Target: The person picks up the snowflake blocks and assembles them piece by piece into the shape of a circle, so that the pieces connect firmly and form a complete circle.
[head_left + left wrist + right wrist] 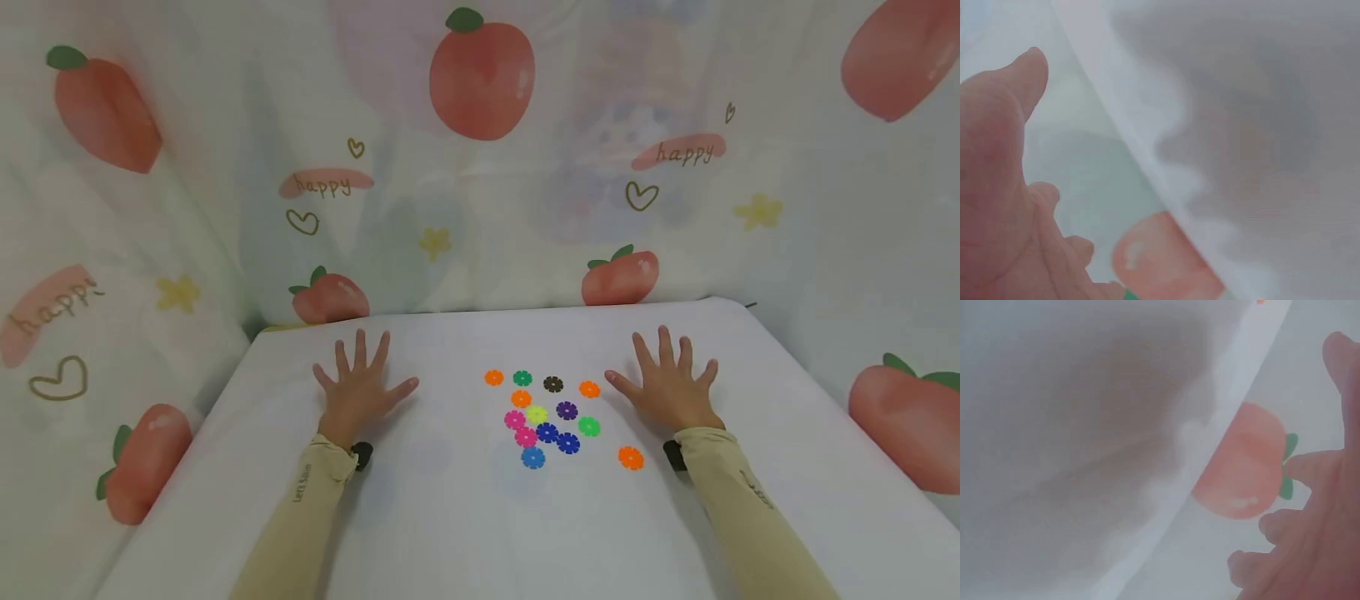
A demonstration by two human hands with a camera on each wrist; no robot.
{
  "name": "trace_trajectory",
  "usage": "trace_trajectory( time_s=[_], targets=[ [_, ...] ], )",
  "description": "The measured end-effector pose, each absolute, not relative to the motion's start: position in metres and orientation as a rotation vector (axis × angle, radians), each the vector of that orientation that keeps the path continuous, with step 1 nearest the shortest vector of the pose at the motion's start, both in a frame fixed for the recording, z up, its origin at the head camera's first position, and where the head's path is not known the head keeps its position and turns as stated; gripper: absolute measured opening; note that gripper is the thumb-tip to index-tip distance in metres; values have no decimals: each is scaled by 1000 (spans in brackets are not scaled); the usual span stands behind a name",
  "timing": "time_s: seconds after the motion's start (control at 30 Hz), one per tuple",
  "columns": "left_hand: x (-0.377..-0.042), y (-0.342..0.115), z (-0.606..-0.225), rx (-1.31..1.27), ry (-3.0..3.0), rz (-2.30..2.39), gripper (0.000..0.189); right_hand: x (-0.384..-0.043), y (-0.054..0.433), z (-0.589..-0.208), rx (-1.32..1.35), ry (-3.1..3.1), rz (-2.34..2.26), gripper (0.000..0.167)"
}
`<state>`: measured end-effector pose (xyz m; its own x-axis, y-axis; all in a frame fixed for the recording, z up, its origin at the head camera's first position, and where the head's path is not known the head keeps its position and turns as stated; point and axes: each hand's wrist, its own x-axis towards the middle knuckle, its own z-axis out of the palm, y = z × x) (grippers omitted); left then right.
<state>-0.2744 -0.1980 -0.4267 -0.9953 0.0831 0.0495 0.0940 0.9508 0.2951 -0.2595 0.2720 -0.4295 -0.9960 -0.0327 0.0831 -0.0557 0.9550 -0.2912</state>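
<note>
Several notched plastic snowflake discs lie loosely grouped on the white table, among them an orange disc (pixel 493 377), a green disc (pixel 589 427), a blue disc (pixel 533 457) and a black disc (pixel 553 384). My left hand (pixel 360 396) is spread to the left of the group, holding nothing. To the right, my right hand (pixel 670 387) has its fingers apart too; its thumb is close to an orange disc (pixel 589 389). Another orange disc (pixel 631 458) sits apart, nearer me. Both wrist views show palms raised over the table, which carries their shadows.
The white-covered table (pixel 435 533) ends at a back edge against a hanging curtain (pixel 510 208) printed with peaches and hearts. More of this curtain runs along the left and right sides. A dark strap piece (pixel 362 456) shows at the left wrist.
</note>
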Motion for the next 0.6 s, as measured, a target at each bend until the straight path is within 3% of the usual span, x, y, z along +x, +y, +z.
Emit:
trace_trajectory(
  time_s=[0.6],
  targets=[
    [-259, -154, -413, -237, -3044, -454, 104, -246, 266, -417, 124, -2961, 347, 97]
  ],
)
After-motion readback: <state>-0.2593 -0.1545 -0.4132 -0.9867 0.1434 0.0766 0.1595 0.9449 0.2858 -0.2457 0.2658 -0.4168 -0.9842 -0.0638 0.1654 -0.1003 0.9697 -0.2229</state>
